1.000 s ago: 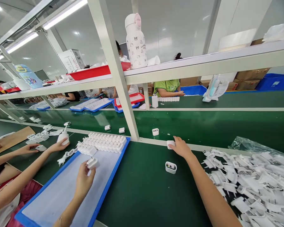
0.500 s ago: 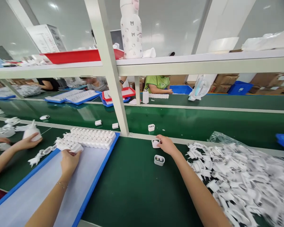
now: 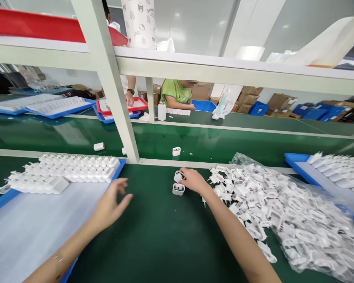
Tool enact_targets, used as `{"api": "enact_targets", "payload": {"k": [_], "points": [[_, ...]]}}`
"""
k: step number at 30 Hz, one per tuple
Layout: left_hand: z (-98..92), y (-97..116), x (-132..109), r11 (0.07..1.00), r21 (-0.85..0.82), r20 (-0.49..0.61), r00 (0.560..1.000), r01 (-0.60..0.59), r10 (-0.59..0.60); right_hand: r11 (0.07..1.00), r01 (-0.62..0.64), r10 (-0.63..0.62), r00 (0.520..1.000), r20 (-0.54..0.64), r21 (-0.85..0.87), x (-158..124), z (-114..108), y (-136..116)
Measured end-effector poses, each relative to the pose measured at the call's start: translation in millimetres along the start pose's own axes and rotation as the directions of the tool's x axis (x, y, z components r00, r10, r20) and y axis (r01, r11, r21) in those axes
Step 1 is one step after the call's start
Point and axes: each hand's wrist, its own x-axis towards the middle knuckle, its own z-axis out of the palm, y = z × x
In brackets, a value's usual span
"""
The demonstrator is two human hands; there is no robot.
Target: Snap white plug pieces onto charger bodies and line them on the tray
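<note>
My right hand [image 3: 193, 181] pinches a small white charger housing [image 3: 178, 176], open at the top, just above the green work surface. Directly in front of it stands a second open charger housing [image 3: 178, 190] with parts showing inside. My left hand [image 3: 112, 204] is held over the right edge of the blue-rimmed tray, thumb and fingers apart, with nothing in it. In that tray [image 3: 59, 220], rows of white chargers with plug pins [image 3: 73, 169] stand close together at the far end.
Right of my arm lies a heap of white plug covers [image 3: 259, 196], partly in a clear plastic bag [image 3: 318, 232]. A second blue tray [image 3: 301, 165] holds more white pieces. A shelf post [image 3: 112, 86] rises ahead. Beyond it, single housings [image 3: 176, 151] lie on a green belt [image 3: 224, 143]; co-workers sit opposite.
My left hand has let go of the chargers in the tray and moved right, opening. My right hand has brought its housing closer to the other one. The view has turned right.
</note>
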Motion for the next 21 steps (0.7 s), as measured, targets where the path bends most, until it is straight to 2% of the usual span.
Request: {"api": "enact_targets", "payload": {"k": [2,3,6,8,11,14,17,19,21], "points": [[34.5,32.6,16.9,0.994,-0.109,0.262,0.963,-0.03,0.058,0.998,-0.044,0.044,0.999,-0.002,-0.044,-3.3,-5.4,-0.9],[50.4,44.6,25.3,0.988,-0.147,0.343,0.935,-0.045,0.093,0.998,-0.039,0.039,0.999,0.0,-0.056,-4.7,-8.8,0.0],[89.7,63.2,44.3,0.973,-0.22,0.455,0.875,-0.07,0.166,0.992,0.117,-0.116,0.993,0.039,-0.048,-6.1,-18.4,6.5],[109.1,64.5,49.4,0.968,-0.243,0.473,0.863,-0.065,0.177,0.977,0.21,-0.208,0.976,0.071,-0.024,-3.2,-20.4,11.0],[129.3,59.8,50.0,0.971,-0.235,0.435,0.89,-0.038,0.14,0.984,0.181,-0.18,0.979,0.1,0.001,4.3,-16.9,13.2],[140.5,56.9,51.7,0.971,-0.238,0.391,0.914,-0.013,0.108,0.989,0.145,-0.148,0.976,0.16,0.031,7.3,-16.7,14.2],[145.5,59.7,59.0,0.972,-0.229,0.394,0.908,-0.049,0.139,0.983,0.138,-0.164,0.956,0.242,0.121,3.9,-30.1,26.6],[147.1,63.3,64.7,0.973,-0.215,0.417,0.893,-0.082,0.167,0.983,0.072,-0.097,0.984,0.151,0.167,3.4,-43.9,43.9],[148.3,66.1,68.7,0.975,-0.203,0.442,0.879,-0.096,0.178,0.987,-0.041,0.05,0.997,-0.053,0.157,9.0,-55.1,64.3]]}}
